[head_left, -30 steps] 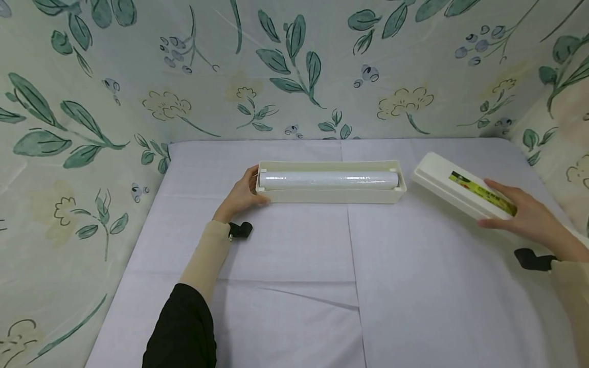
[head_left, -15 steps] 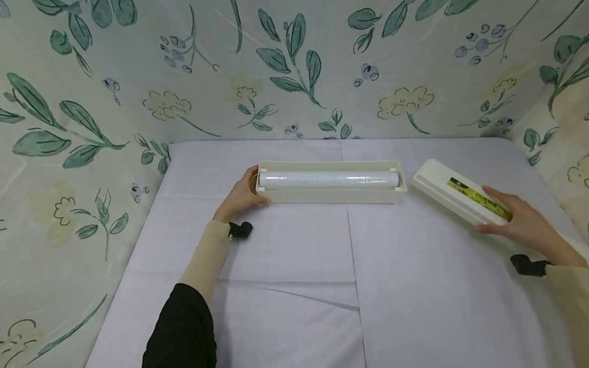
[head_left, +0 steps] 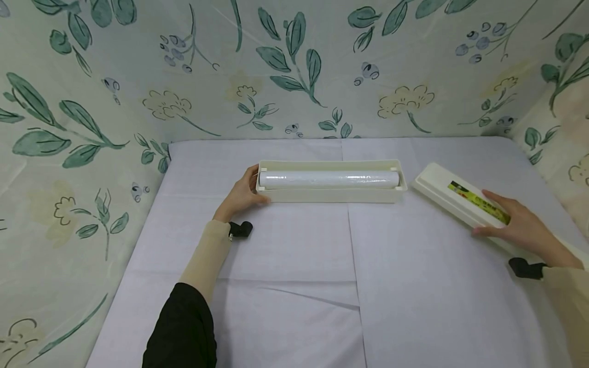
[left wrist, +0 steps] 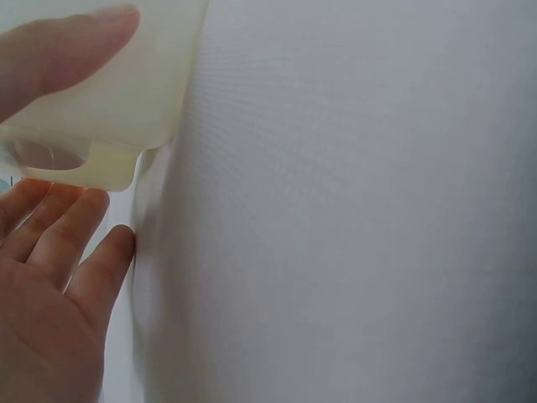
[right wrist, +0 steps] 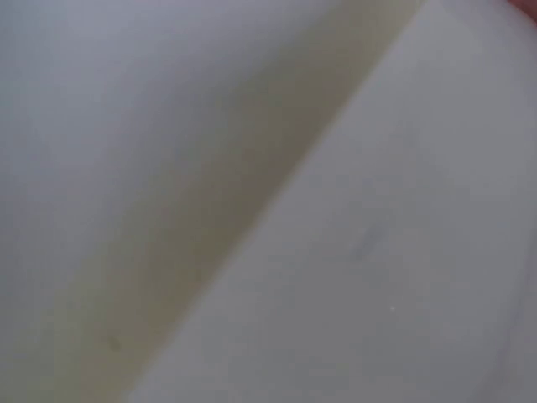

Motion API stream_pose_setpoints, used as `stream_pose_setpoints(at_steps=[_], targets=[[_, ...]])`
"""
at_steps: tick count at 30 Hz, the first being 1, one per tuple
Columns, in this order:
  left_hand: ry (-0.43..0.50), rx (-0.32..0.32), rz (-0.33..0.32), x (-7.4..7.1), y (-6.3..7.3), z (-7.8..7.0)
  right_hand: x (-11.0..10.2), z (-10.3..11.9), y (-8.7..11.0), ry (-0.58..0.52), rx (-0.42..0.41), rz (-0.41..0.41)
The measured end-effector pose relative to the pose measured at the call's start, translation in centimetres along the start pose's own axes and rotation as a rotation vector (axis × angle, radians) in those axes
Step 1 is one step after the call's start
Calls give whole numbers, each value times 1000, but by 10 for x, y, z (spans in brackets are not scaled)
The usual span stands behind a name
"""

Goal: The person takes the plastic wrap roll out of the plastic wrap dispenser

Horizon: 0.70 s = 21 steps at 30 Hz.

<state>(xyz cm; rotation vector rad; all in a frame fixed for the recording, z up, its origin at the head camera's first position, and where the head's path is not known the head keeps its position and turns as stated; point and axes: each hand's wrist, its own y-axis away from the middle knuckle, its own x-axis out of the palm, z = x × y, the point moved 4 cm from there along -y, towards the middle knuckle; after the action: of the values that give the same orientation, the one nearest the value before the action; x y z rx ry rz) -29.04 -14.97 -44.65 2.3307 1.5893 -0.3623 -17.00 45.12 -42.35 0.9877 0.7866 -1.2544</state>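
The person has two hands in view, one left hand (head_left: 239, 197) and one right hand (head_left: 526, 227). There is one box (head_left: 331, 196), one roll (head_left: 329, 179), one lid (head_left: 437, 185), one label (head_left: 478, 202) and one table (head_left: 294, 327).

Head view: soft, slightly dim, fairly even light; thin glare along roll (head_left: 329, 179); faint, soft-edged shadows on cloth (head_left: 290, 245) beside sleeves (head_left: 205, 250) and lid (head_left: 453, 197). Left wrist: hazy, low contrast, fine ripple pattern on cloth, right edge darker. Right wrist: dim, heavily blurred, lid edge out of focus, brownish shadow band alongside.
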Motion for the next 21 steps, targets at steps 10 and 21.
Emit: stream_pose_setpoints(at_steps=[10, 21], targets=[[-4, 15, 4, -1, 0, 0, 5, -8, 1, -18, 7, 7], [14, 17, 16, -1, 2, -6, 8, -9, 0, 11, -7, -22]])
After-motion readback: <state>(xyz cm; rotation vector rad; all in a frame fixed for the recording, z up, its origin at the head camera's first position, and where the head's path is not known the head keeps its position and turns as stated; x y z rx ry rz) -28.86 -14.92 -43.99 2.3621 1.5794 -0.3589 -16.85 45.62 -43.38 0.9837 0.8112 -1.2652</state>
